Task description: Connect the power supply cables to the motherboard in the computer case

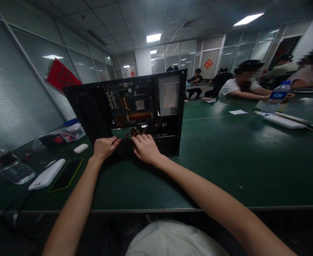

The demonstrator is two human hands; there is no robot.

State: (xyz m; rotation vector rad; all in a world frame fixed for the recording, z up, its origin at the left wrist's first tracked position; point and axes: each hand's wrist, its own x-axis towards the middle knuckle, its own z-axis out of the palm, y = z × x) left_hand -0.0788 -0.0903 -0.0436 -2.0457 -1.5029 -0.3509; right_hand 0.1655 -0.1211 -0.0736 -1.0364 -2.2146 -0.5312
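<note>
An open black computer case (pixel 89 110) stands tilted on the table in front of me, its inside facing me. In it sit a motherboard (pixel 139 94) and, at the upper right, a silver power supply (pixel 169 95). My left hand (pixel 106 146) is closed over the lower inner edge of the case, with the thumb pointing right. A short way to the right, my right hand (pixel 147 147) has its fingers curled over the same edge, close to a bundle of thin coloured wires (pixel 135 131). The undersides of my fingers are hidden.
On the green table (pixel 225 160), to the left, lie a water bottle (pixel 9 165), a white power bank (pixel 47 174), a phone (pixel 67 174) and a white earbud case (pixel 81 148). Another bottle (pixel 276 99) stands at the right near a seated person (pixel 241 81).
</note>
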